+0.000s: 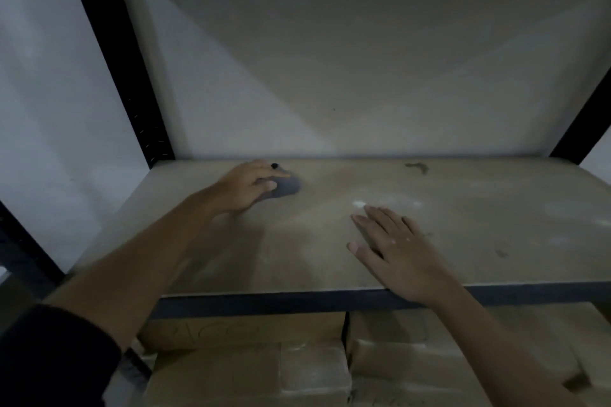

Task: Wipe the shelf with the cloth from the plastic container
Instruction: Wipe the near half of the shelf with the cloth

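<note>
In the head view, the left hand (249,187) is gripping a small wadded dark grey cloth (287,188), its fingers curling over it and pressing it onto the far left of the dusty beige board shelf (479,228). The right hand (401,253) is lying flat near the front edge, fingers straight, holding nothing. Bunched so small, the cloth is likely missing the white dust patches (358,203) and the dark far stain (417,168). The resting palm may be smearing dust.

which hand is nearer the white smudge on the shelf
Right. The right hand lies flat beside the white powdery smudge; the left hand grips a grey cloth far to its left.
</note>
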### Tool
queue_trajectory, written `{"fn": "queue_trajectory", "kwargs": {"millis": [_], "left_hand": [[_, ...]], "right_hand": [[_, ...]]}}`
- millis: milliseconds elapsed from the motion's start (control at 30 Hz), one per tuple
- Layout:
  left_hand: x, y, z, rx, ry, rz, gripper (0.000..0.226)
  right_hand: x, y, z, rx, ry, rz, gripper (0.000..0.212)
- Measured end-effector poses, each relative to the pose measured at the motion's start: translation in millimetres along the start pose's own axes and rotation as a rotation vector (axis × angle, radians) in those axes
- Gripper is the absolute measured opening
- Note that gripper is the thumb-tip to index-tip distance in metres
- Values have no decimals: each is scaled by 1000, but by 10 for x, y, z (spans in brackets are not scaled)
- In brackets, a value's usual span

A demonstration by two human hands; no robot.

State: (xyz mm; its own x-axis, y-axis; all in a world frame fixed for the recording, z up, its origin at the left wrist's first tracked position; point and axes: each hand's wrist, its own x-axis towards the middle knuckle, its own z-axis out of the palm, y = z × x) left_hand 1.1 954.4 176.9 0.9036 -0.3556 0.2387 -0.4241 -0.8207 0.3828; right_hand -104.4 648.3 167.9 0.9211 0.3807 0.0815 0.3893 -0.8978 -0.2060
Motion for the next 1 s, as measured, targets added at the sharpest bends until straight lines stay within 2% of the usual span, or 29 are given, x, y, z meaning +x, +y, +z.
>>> {"fn": "queue_trajectory", "kwargs": {"millis": [67, 133, 167, 233, 267, 333, 400, 467, 533, 600, 667, 700, 767, 833, 900, 933, 1000], "left_hand": [[75, -223, -136, 86, 84, -68, 45], [150, -479, -183, 250, 178, -308, 41], [182, -516, -143, 328, 172, -413, 39], [241, -355, 35, 394, 196, -489, 37], [266, -204, 139, 388, 235, -454, 37], [292, 79, 301, 264, 250, -238, 37], [281, 271, 311, 50, 72, 17, 40], [320, 285, 171, -54, -82, 136, 40], [430, 118, 50, 21, 38, 50, 38], [509, -60, 41, 156, 203, -212, 36], [558, -6, 177, 271, 198, -378, 37], [584, 83, 279, 316, 190, -379, 37], [601, 292, 441, 315, 198, -254, 38], [555, 478, 471, 116, 113, -37, 35], [478, 591, 364, -114, -89, 110, 32], [476, 579, 284, -165, -126, 132, 31], [560, 377, 149, -110, 10, 54, 34]], "right_hand": [[1, -8, 6, 5, 1, 3, 58], [5, -10, 9, 7, 4, 7, 58], [7, -12, 8, 10, 0, 9, 57], [11, -5, 7, 12, -4, 9, 58], [10, 0, 8, 10, 1, 6, 59], [9, 14, 22, 5, 15, -1, 65], [8, 23, 33, 6, 13, -5, 70], [8, 22, 38, 10, 9, -4, 72], [8, 19, 37, 13, 2, -1, 73], [9, 13, 29, 21, -1, 3, 74], [7, 6, 18, 29, 4, 5, 76], [8, 7, 13, 29, 5, 5, 77], [11, 21, 18, 18, 10, 3, 77], [14, 30, 26, -4, 24, -12, 73], [8, 24, 28, -18, 28, -22, 68], [4, 17, 27, -16, 30, -26, 67], [0, 3, 22, -5, 30, -28, 66]]}}
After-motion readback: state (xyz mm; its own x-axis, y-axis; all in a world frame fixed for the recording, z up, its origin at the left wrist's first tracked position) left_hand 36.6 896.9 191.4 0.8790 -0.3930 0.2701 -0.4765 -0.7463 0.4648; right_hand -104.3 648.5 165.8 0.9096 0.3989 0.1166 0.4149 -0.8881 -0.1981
